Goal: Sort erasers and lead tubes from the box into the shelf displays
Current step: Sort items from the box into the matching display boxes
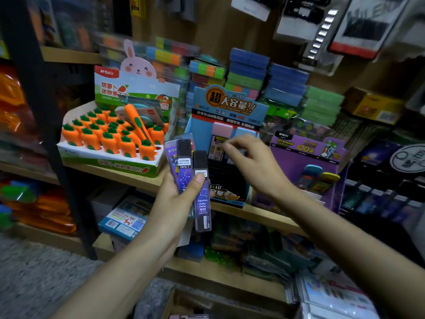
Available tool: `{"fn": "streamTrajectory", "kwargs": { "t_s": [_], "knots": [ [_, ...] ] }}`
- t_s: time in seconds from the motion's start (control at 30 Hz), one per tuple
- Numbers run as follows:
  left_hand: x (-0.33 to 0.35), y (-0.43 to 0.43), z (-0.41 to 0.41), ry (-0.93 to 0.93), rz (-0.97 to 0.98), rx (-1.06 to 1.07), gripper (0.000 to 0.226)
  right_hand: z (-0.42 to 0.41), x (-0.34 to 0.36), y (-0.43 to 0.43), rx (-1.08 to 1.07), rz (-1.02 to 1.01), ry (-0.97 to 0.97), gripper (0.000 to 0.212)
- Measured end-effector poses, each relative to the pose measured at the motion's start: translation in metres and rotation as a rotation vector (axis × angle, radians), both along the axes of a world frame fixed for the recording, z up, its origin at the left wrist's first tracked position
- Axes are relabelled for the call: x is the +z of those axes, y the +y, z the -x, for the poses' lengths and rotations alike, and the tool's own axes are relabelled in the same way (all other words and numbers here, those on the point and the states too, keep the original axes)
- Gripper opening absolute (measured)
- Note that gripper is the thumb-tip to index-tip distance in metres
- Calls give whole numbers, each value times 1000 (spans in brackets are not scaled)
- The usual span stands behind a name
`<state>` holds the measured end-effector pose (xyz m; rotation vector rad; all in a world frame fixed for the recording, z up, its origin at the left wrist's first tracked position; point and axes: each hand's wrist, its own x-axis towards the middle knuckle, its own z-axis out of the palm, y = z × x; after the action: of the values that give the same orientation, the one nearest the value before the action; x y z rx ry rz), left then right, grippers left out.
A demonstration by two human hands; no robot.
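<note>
On the shelf [138,178] the carrot tray [110,161] stands left of the display box [230,104]. Nearer to you, your left hand [174,203] holds lead tubes [202,199] before the gap between them.

In the left hand [174,203], the middle lead tube [184,168] is labelled "2B/0.7" and the outer lead tube [202,201] reads "Aquarius". Up-left of that hand, the carrot display box [128,88] shows "M&G" and "胡萝卜 迷你美工刀". Behind the right hand [255,166], the blue display box [230,102] reads "超大容量!!" and "1=10". Right of that hand, the purple card [305,155] says "ULTRAMAN" and "100".
</note>
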<state>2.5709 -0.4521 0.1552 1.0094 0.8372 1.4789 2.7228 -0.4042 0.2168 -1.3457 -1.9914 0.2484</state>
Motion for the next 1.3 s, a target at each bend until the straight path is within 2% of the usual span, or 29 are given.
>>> {"fn": "streamTrajectory", "kwargs": {
  "t_s": [0.07,0.17,0.43,0.53,0.6,0.67,0.73,0.9,1.0,1.17,1.23,1.3],
  "knots": [
    [-1,-3,-14,-4,16,-53,20,-4,-3,-32,97,266,355,20],
    [-3,-9,-35,24,15,-159,18,-18,-11,-60,99,447,547,6],
    [-3,-19,-97,68,-32,-356,46,-85,-18,-94,-59,552,921,4],
    [-4,-20,-122,100,-63,-340,41,-117,-13,-103,-150,476,983,6],
    [-3,-20,-136,119,-80,-319,27,-146,-3,-106,-206,371,965,10],
    [-2,-20,-147,114,-68,-330,17,-180,11,-108,-313,207,867,13],
    [0,-21,-156,126,-63,-349,16,-213,21,-110,-423,61,750,13],
    [2,-21,-169,144,-50,-358,13,-272,6,-107,-632,-140,613,6],
    [-1,-21,-173,155,-31,-355,15,-283,-10,-95,-686,-185,437,7],
    [-7,-19,-172,177,-12,-341,16,-283,-26,-78,-647,-208,227,14],
    [-9,-18,-170,179,-12,-336,17,-287,-25,-75,-630,-176,226,13],
    [-11,-16,-168,181,-8,-333,17,-291,-23,-72,-612,-120,307,9]
  ]
}}
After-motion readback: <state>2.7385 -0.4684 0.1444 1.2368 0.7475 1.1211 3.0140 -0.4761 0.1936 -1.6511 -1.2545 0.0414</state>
